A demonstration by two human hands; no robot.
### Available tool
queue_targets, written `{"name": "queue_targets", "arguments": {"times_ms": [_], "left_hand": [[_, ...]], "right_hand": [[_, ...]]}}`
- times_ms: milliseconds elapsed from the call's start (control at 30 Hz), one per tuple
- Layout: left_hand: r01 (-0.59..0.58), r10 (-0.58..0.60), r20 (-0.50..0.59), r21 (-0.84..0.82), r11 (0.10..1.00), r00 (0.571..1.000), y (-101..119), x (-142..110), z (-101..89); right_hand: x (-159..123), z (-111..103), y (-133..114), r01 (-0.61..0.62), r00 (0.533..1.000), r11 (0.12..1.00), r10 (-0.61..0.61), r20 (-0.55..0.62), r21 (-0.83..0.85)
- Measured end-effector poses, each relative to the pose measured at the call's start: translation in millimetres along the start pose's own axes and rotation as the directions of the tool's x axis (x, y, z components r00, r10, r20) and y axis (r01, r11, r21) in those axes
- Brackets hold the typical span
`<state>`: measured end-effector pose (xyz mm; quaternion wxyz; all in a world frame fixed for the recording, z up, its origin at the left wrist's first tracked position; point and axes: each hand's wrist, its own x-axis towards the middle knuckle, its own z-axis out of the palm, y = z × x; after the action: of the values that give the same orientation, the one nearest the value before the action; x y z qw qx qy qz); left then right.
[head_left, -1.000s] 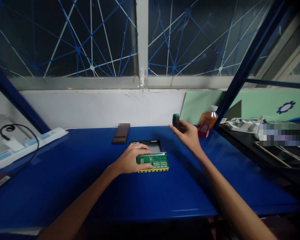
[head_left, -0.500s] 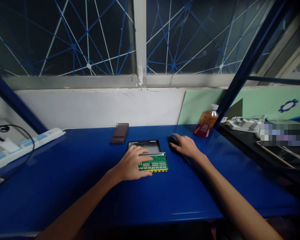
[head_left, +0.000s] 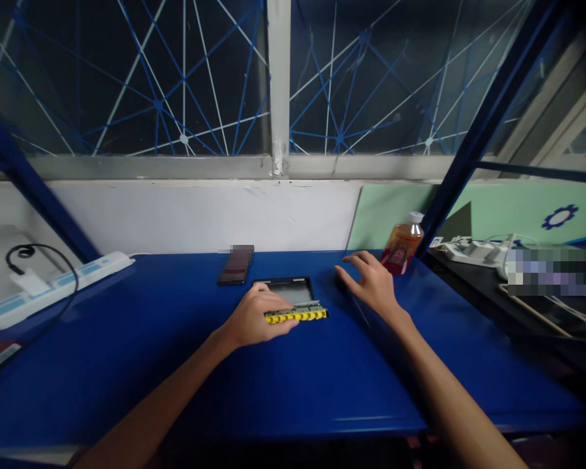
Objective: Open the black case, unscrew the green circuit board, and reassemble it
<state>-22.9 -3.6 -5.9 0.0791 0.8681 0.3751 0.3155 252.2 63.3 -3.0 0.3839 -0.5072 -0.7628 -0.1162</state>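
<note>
My left hand (head_left: 256,316) is closed on a circuit board (head_left: 317,306), thumb along the near edge and fingers over the top. The board is tilted so that its row of yellow ports (head_left: 305,316) faces me. Just behind it a black rectangular case (head_left: 300,290) lies on the table, partly hidden by the hand and the board. My right hand (head_left: 374,283) hovers with fingers apart and nothing in them. Close to its thumb lies a screwdriver (head_left: 356,303) with a dark handle and a thin shaft.
A dark phone (head_left: 237,266) lies left of the case on the blue table (head_left: 273,391). At the back right stands a drink bottle (head_left: 403,244). A white power strip (head_left: 97,268) with a black cable runs along the left. Blue frame posts rise on both sides.
My left hand has tipped the circuit board up, turning its green face away and its yellow ports toward me. My right hand has let go of the screwdriver and lifted off it.
</note>
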Motion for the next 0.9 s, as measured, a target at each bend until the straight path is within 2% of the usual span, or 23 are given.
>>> {"name": "queue_targets", "arguments": {"times_ms": [100,300,433,533,700,900], "left_hand": [[0.002,-0.002,-0.033,-0.016,1.0,0.999,-5,1,0.7],[0.112,-0.109,-0.15,0.014,0.994,0.983,-18,3,0.1],[0.078,-0.061,-0.184,0.088,0.993,0.981,-21,5,-1.2],[0.072,-0.053,-0.171,0.106,0.992,0.984,-20,7,-1.4],[0.072,-0.058,-0.15,0.089,0.993,0.987,-23,6,-4.1],[0.1,-0.085,-0.158,0.092,0.991,0.984,-26,3,-18.6]], "right_hand": [[-1,-2,-14,0.054,0.997,0.994,-0.058,0.042,0.095],[-3,-9,-42,0.07,0.973,0.967,-0.12,0.198,0.244],[-7,-4,-51,0.087,0.934,0.936,-0.196,0.299,0.341],[-10,3,-53,0.066,0.924,0.918,-0.205,0.324,0.392],[-9,10,-47,-0.05,0.913,0.855,-0.171,0.371,0.516],[-8,15,-42,-0.119,0.914,0.801,-0.143,0.381,0.587]]}}
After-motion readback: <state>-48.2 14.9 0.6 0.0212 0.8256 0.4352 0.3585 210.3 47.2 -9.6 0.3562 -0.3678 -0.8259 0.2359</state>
